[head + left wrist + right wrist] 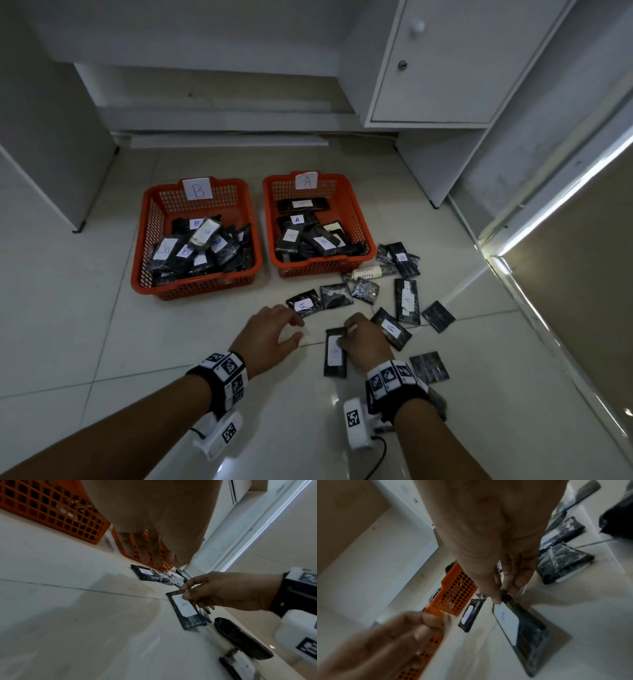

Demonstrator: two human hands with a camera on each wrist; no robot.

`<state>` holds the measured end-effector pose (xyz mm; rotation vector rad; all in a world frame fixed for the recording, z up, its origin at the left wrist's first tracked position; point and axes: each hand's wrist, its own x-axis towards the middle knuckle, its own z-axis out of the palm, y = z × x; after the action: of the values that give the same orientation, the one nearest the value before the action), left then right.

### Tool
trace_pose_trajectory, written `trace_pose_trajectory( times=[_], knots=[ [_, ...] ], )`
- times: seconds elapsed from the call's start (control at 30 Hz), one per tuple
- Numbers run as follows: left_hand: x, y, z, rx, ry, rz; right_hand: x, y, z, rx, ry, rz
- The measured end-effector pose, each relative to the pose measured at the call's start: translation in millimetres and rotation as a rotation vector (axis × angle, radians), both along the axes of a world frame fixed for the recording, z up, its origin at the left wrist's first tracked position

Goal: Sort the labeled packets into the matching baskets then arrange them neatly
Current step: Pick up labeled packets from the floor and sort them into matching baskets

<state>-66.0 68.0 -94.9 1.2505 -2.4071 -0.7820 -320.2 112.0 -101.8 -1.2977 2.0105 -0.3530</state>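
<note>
Your right hand [366, 341] pinched the far end of an A-labeled packet [335, 353] on the floor, its long axis pointing toward basket A [356, 219], straight ahead. Your left hand [270, 337] hovered beside it, loosely curled, holding nothing.

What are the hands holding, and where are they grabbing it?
The right hand pinches a black packet labeled A at its far top edge, thumb and finger together. The left hand holds nothing; it hovers over the floor.
</note>
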Motion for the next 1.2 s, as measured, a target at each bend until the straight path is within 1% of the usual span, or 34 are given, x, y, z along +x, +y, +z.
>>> trace_pose_trajectory(
  times=[0.1,0.17,0.23,0.3,0.33,0.4,0.43,0.47,0.5,0.57,0.6,0.63,0.67,0.7,0.77,0.83,1.03,1.07,1.2],
  knots=[
    [-5,4,-2,0.148,-0.093,-0.053,2,3,4,-0.024,-0.213,-0.089],
    [-5,5,-2,0.216,-0.082,-0.020,7,3,8,-0.048,-0.442,-0.202],
    [-4,5,-2,0.288,-0.043,0.034,15,4,16,-0.089,-0.682,-0.282],
    [-3,4,2,0.365,0.032,0.073,22,4,26,-0.120,-0.879,-0.316],
    [-3,3,4,0.398,0.087,0.092,26,3,30,-0.123,-0.945,-0.315],
    [0,1,8,0.445,0.186,0.152,30,-2,35,-0.119,-0.972,-0.288],
    [2,-1,10,0.451,0.213,0.191,31,-7,35,-0.130,-0.925,-0.266],
    [5,-3,10,0.443,0.225,0.236,30,-13,33,-0.150,-0.819,-0.228],
    [7,-5,11,0.424,0.227,0.283,27,-19,32,-0.180,-0.642,-0.154],
    [13,-7,10,0.370,0.209,0.372,20,-34,28,-0.218,-0.140,0.094],
    [16,-8,9,0.351,0.201,0.407,16,-40,27,-0.201,0.089,0.228],
    [18,-7,10,0.341,0.198,0.426,13,-46,26,-0.171,0.253,0.333],
    [19,-7,10,0.335,0.191,0.427,11,-50,26,-0.143,0.365,0.410],
    [21,-5,11,0.329,0.183,0.422,9,-54,25,-0.119,0.436,0.475],
    [25,-4,13,0.314,0.169,0.410,7,-58,21,-0.102,0.529,0.551],
    [30,-5,13,0.299,0.165,0.418,7,-58,13,-0.125,0.587,0.558],
    [32,-5,15,0.272,0.176,0.463,-6,-42,-1,-0.192,0.608,0.615],
    [31,-5,15,0.273,0.179,0.465,-10,-39,-3,-0.194,0.596,0.618],
    [22,-5,20,0.265,0.188,0.460,-17,-25,-3,-0.185,0.447,0.566]
  ],
)
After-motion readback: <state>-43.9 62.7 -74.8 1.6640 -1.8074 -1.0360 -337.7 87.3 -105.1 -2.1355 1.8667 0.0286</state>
